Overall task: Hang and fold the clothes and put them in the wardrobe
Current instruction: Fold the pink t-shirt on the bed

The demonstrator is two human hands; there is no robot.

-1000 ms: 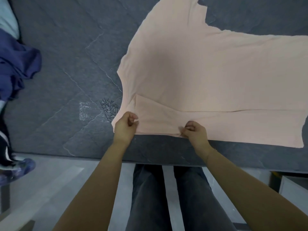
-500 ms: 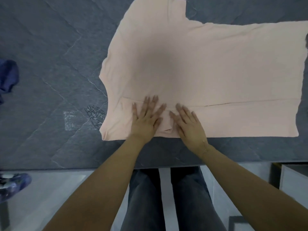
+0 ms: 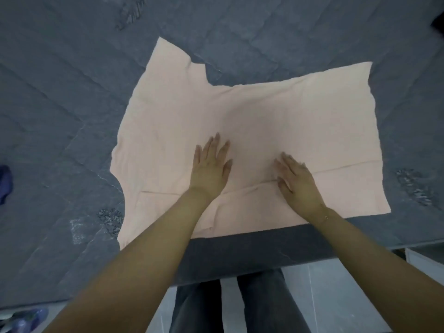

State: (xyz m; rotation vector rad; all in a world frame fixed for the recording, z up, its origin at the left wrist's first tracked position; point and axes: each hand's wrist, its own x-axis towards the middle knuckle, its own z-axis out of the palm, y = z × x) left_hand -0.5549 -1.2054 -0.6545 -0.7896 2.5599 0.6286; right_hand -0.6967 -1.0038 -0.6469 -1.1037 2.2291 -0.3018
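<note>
1. Peach cotton lies under both hands: the left hand [image 3: 211,169] and right hand [image 3: 299,183] press flat, fingers straight, set apart, gripping nothing.
2. Both rest on the T-shirt [image 3: 252,121], near its folded-over near strip.
3. The shirt's long axis runs left to right across the grey mattress [image 3: 72,104], by its near edge.
4. Unfolded cloth lies beyond the fingertips; I judge the far sleeve [image 3: 170,61] sits nearer the left hand.
</note>
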